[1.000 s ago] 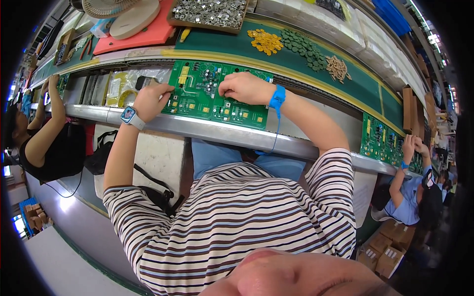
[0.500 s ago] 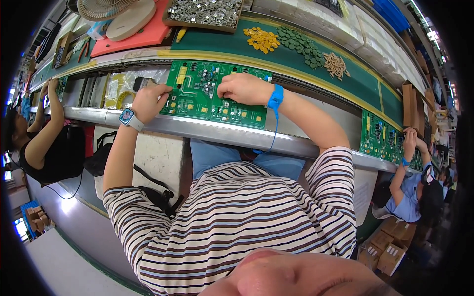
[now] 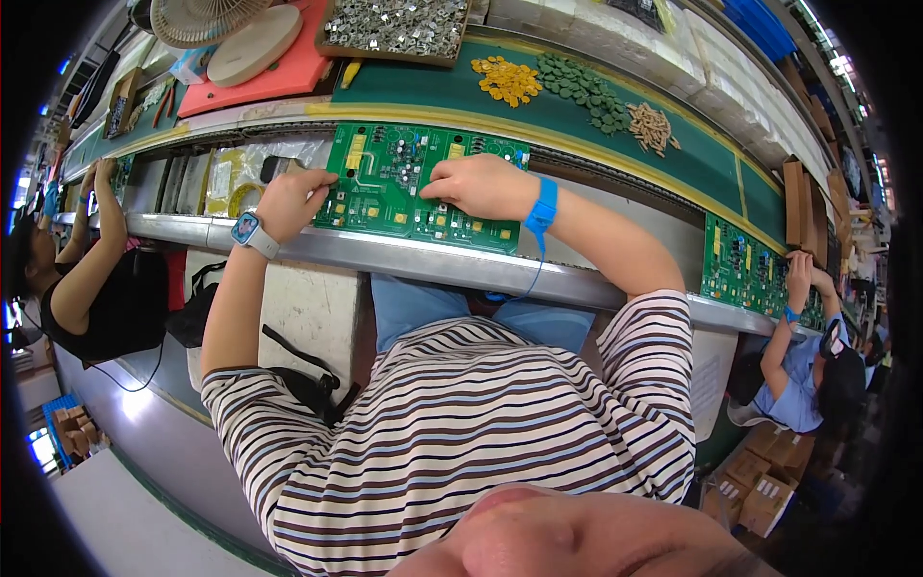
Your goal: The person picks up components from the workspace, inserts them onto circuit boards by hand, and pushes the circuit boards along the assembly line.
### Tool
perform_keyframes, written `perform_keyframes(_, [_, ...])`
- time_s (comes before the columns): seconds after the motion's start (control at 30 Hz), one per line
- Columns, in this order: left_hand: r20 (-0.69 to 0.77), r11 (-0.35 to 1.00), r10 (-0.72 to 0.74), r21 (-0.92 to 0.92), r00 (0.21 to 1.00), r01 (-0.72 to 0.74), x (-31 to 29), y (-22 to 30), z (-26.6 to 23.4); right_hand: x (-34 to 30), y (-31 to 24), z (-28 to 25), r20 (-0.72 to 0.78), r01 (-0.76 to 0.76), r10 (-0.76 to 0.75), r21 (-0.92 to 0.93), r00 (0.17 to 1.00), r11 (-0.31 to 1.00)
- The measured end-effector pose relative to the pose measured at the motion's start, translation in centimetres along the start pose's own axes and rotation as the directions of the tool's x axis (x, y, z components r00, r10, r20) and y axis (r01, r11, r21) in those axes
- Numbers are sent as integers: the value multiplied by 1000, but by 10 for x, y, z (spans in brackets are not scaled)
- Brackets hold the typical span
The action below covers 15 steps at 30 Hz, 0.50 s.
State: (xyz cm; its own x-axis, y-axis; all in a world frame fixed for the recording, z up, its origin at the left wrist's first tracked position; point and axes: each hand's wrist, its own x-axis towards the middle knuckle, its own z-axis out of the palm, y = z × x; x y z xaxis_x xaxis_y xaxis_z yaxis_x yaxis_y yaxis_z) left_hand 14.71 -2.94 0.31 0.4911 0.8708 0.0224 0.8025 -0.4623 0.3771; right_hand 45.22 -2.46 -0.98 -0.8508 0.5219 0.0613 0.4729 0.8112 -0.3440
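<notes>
A green circuit board [image 3: 385, 207] dotted with small white, yellow and black parts lies across the metal rails in front of me. My left hand [image 3: 291, 200], with a watch on its wrist, is closed, thumb and forefinger at the board's left edge. Over the middle of the board, my right hand [image 3: 476, 185] has its fingers bent down against the surface. Its fingertips are pressed close together, and anything between them is hidden. A blue wrist strap [image 3: 541, 204] with a cord is around my right wrist.
Beyond the rail, a green bench holds piles of yellow discs [image 3: 506, 81], green discs [image 3: 582, 91] and tan pieces [image 3: 653, 128]. A carton of small metal parts [image 3: 394, 27] stands farther back. Co-workers sit on both sides; another board [image 3: 735, 260] lies to the right.
My right hand has shifted slightly, its fingers reaching a little lower on the board. The left hand stays at the board's left edge.
</notes>
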Motion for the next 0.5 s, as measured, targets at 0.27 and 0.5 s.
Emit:
perform_keyframes(0.27, [1,998,-41,-48,999,41,0,27,-21,-131,83,-76,-479,-629,478,-225,737,744])
perform_keyframes(0.5, [21,992,125,5,992,-125,38,66,-21,-231,155,-46,-518,-922,766,-150,381,357])
